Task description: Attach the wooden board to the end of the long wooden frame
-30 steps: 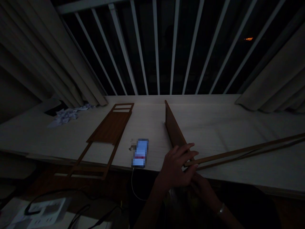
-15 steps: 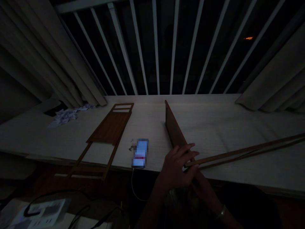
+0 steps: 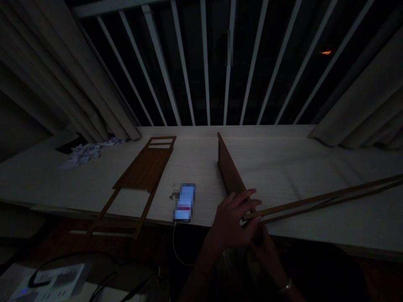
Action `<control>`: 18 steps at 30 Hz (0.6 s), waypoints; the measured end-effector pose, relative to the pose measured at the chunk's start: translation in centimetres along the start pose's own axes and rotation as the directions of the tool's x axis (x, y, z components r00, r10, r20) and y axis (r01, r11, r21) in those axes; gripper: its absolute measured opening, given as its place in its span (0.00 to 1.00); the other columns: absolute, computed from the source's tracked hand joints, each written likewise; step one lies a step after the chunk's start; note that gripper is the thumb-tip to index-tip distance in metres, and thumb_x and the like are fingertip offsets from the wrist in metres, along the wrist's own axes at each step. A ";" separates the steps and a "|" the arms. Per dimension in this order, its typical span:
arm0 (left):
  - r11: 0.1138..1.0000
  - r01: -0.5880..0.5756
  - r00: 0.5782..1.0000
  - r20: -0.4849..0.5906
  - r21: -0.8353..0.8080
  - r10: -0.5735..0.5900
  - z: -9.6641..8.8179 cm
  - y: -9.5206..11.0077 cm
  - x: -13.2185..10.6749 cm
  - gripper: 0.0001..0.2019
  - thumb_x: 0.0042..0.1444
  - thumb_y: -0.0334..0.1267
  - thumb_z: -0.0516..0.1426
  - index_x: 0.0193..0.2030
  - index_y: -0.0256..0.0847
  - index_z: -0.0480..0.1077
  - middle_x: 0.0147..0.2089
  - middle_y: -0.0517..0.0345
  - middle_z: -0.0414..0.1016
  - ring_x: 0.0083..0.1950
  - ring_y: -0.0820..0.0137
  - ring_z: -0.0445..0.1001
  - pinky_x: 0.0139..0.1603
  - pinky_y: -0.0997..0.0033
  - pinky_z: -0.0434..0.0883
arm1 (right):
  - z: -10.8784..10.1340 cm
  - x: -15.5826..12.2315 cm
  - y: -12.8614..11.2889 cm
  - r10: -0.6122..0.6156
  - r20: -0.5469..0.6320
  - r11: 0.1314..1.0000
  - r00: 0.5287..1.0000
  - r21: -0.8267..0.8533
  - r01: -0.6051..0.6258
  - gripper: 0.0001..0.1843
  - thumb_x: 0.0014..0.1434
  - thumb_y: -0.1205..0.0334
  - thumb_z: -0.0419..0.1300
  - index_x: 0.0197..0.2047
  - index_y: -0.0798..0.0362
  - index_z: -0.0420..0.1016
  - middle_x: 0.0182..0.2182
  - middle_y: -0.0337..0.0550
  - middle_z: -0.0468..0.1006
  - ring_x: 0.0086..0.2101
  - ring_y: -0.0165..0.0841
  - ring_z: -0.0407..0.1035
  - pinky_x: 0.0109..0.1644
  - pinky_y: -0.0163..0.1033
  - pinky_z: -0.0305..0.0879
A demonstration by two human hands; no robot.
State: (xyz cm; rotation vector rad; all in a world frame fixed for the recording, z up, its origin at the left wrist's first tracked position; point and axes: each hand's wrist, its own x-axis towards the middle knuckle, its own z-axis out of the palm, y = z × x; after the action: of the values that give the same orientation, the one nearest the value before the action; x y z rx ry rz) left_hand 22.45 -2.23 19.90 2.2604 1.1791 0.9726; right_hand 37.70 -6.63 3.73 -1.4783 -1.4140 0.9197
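Steadiness suits the left hand [image 3: 231,220], closed on the flat brown wooden panel [image 3: 230,171], lower centre; the right hand's grip [image 3: 267,253] I can't tell.

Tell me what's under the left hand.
The near end of the wooden panel runs under the left hand; a wooden strip ends beside it. Whatever lies beneath the palm, including any joint there, is covered and cannot be seen.

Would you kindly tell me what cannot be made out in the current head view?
In the head view:
Right hand: anything it may hold is hidden by darkness and the left hand.
Wooden strips: far ends cut off by the right edge.
Phone: screen content blurred by pixelation.
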 end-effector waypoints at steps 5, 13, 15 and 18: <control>1.000 -0.002 1.000 0.016 -0.010 0.002 -0.1 0.0 0.1 0.16 0.51 0.37 0.53 0.48 0.44 0.65 0.59 0.58 0.59 0.50 0.64 0.64 0.50 0.58 0.64 | 0.9 -1.1 1.1 0.055 -0.002 0.997 0.998 0.061 -0.055 0.19 0.49 0.55 0.57 0.44 0.52 0.63 0.34 0.44 0.74 0.33 0.35 0.69 0.36 0.38 0.66; 1.000 0.008 1.000 0.017 -0.008 -0.008 -0.1 0.1 0.0 0.16 0.52 0.37 0.52 0.49 0.45 0.65 0.59 0.59 0.58 0.51 0.65 0.63 0.51 0.59 0.63 | 0.8 -1.5 3.3 -0.098 0.044 0.978 0.994 -0.179 0.104 0.12 0.54 0.54 0.53 0.38 0.51 0.70 0.35 0.45 0.75 0.37 0.37 0.68 0.41 0.43 0.63; 1.000 0.005 1.000 0.008 -0.010 -0.005 -0.1 0.1 0.0 0.16 0.52 0.37 0.53 0.49 0.45 0.65 0.59 0.59 0.58 0.51 0.65 0.63 0.52 0.59 0.63 | 0.6 -1.3 3.2 -0.159 0.078 0.964 0.984 -0.203 0.172 0.12 0.55 0.53 0.52 0.37 0.50 0.72 0.35 0.45 0.75 0.37 0.37 0.68 0.42 0.43 0.63; 1.000 0.002 1.000 0.009 -0.009 -0.002 -0.1 0.1 0.0 0.16 0.52 0.37 0.53 0.48 0.45 0.65 0.59 0.59 0.59 0.51 0.65 0.64 0.50 0.60 0.64 | 0.3 -1.2 3.0 -0.210 0.103 0.943 0.972 -0.240 0.229 0.13 0.55 0.52 0.52 0.36 0.48 0.73 0.37 0.45 0.76 0.38 0.38 0.69 0.44 0.45 0.62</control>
State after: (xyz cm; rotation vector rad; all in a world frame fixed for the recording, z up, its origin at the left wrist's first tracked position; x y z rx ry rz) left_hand 22.43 -2.28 20.03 2.2541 1.1706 0.9647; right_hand 38.39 -7.69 0.71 -1.4408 -1.7642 0.6820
